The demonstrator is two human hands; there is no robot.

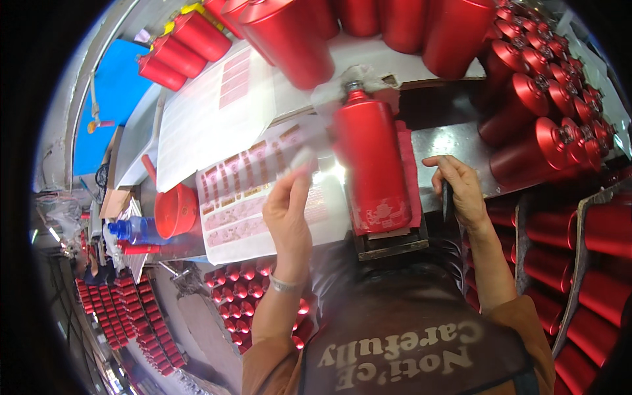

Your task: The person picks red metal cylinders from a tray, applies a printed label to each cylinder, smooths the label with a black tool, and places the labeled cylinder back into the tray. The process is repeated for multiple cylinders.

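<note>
A red metallic bottle [372, 158] lies in front of me, its neck pointing away and a patterned whitish-pink patch on its lower end. Under it are a pink cloth [409, 174] and a small dark stand [393, 247]. My left hand [288, 209] is raised left of the bottle, over printed sheets [253, 181]. Its fingers are pinched together around a small whitish piece [304, 158], too blurred to name. To the bottle's right, my right hand [459, 187] is curled with a thin dark flat strip [447, 201] in it. Neither hand touches the bottle.
Several red bottles [286, 46] stand along the far edge, with more crowded at right [536, 151]. A red dipper [176, 210] and a blue plastic bottle [141, 230] are at left. Racks [573, 263] of red bottles flank me at lower right. A white cloth [362, 78] lies by the bottle's neck.
</note>
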